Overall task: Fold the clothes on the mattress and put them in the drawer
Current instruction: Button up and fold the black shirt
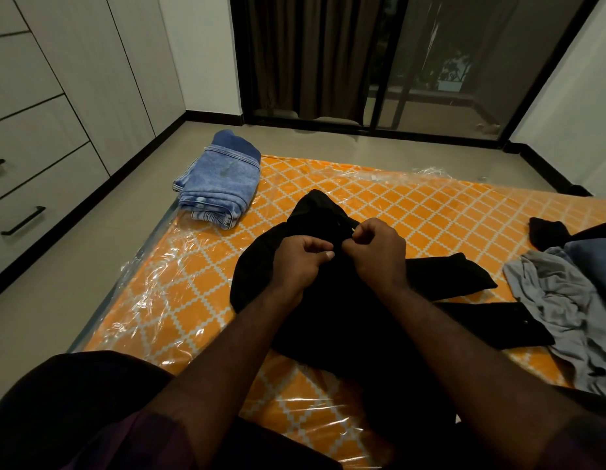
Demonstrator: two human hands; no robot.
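A black garment (332,320) lies spread and rumpled on the orange patterned mattress (413,212), which is wrapped in clear plastic. My left hand (300,257) and my right hand (376,251) meet over its upper part, each with curled fingers pinching the black cloth near the middle. Folded blue jeans (217,183) sit in a stack at the mattress's far left corner. A crumpled grey garment (563,300) lies at the right, with other dark clothes (549,232) beside it. The drawers (33,184) with black handles are in the white cabinet at the left.
Grey floor runs between the mattress and the cabinet. A dark sliding glass door with a brown curtain (311,56) stands at the far end. My dark-clad knee (74,408) is at the bottom left.
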